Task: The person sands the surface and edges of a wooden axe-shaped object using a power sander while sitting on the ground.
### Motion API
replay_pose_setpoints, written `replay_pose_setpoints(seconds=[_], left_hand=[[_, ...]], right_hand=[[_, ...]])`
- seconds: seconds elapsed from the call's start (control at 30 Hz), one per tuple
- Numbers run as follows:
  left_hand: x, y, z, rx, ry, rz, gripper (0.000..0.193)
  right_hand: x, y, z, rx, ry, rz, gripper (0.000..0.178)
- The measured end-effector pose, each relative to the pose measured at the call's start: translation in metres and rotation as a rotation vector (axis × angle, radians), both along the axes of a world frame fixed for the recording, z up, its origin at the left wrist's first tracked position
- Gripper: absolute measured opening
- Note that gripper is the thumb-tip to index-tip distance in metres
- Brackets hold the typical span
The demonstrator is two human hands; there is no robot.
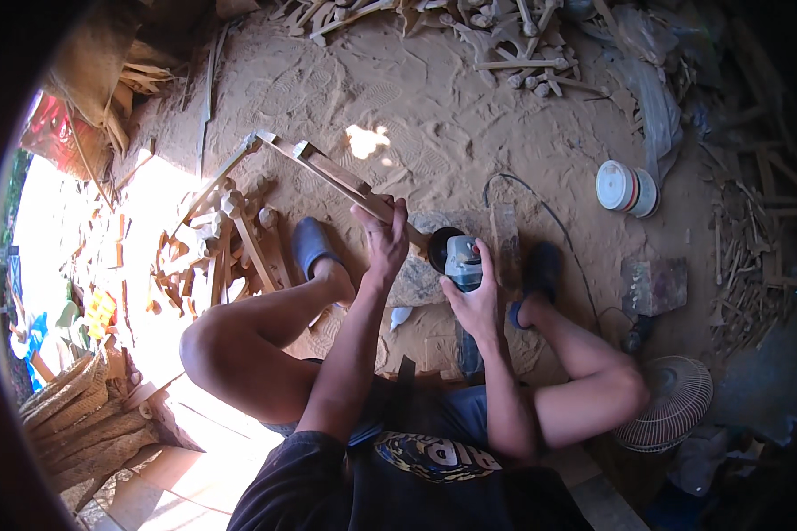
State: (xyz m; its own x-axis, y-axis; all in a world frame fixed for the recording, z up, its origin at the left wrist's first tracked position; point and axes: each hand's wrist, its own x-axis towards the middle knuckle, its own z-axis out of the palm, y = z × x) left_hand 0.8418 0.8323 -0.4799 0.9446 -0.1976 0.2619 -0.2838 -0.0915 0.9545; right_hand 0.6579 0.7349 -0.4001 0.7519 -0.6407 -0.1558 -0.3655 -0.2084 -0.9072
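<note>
My left hand (383, 234) is closed round a long, flat wooden piece (332, 174) that slants from the upper left down toward the middle. At its far end it meets a thinner wooden bar (226, 173); whether the two are joined I cannot tell. In my right hand (475, 301) is an angle grinder (463, 262), fingers wrapped round its grey-blue body. Its dark round disc (438, 249) is next to the near end of the wood; contact between them cannot be made out. Both are above a worn grey block (416, 283) between my feet.
Carved wooden pieces (239, 226) are heaped left of my left foot, more (522, 62) at the far side. A dark cable (553, 212) curves over the sandy ground. White buckets (627, 188), a metal box (653, 286) and a fan (669, 403) stand to the right.
</note>
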Motion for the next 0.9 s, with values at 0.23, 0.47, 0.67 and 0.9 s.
replay_pose_setpoints(seconds=[0.23,0.47,0.67,0.9], left_hand=[[-0.003,-0.005,0.001,-0.152,0.107,-0.088,0.011],[-0.006,-0.003,0.003,-0.116,0.115,-0.071,0.017],[-0.006,-0.001,0.015,-0.164,0.132,-0.111,0.014],[0.024,0.007,0.063,-0.702,0.349,0.134,0.023]], right_hand=[[-0.001,0.0,-0.011,-0.083,0.067,0.038,0.091],[-0.001,-0.003,0.003,-0.077,0.142,0.03,0.091],[-0.006,0.001,-0.005,-0.086,0.132,0.035,0.09],[-0.013,-0.001,0.013,-0.077,0.096,-0.031,0.087]])
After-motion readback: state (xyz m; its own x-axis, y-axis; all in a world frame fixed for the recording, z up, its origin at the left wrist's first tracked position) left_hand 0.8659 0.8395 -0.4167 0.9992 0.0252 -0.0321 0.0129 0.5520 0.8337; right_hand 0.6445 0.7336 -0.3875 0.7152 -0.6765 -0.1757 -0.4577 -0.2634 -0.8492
